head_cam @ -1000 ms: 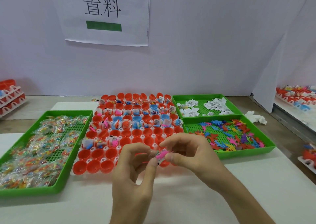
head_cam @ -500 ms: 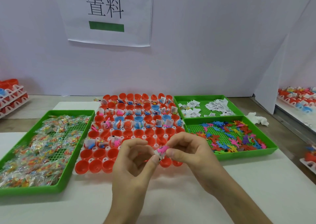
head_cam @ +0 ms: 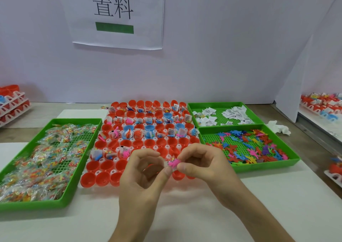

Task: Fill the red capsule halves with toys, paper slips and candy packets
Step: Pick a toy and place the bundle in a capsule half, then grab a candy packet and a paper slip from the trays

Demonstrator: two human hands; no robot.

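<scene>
Red hemispherical plastic capsule halves, front rows: empty, mouths up, seated in a white plastic grid rack on the white counter. They sit just beyond and below both hands.

Left hand: fingers curled, pinching the left end of the load.

Right hand: fingers curled, pinching the right end.

Load: small flat pink plastic toy with a white paper slip against it. The long axis runs left to right between the two thumbs, above the rack's near edge. One empty half shows directly beneath it, about equally near either hand. More empty halves lie to the left, nearer the left hand, with nothing over them.

Green perforated plastic tray, left of rack: clear candy packets, heaped.

Second green tray, right of rack: flat multicoloured toys, loose.

Middle and far rack rows: mostly filled, and some halves are blue.

Third green tray, far right: printed paper slips.

Judgement: lowering straight down looks unobstructed, and tray walls flank the rack closely on both sides.
</scene>
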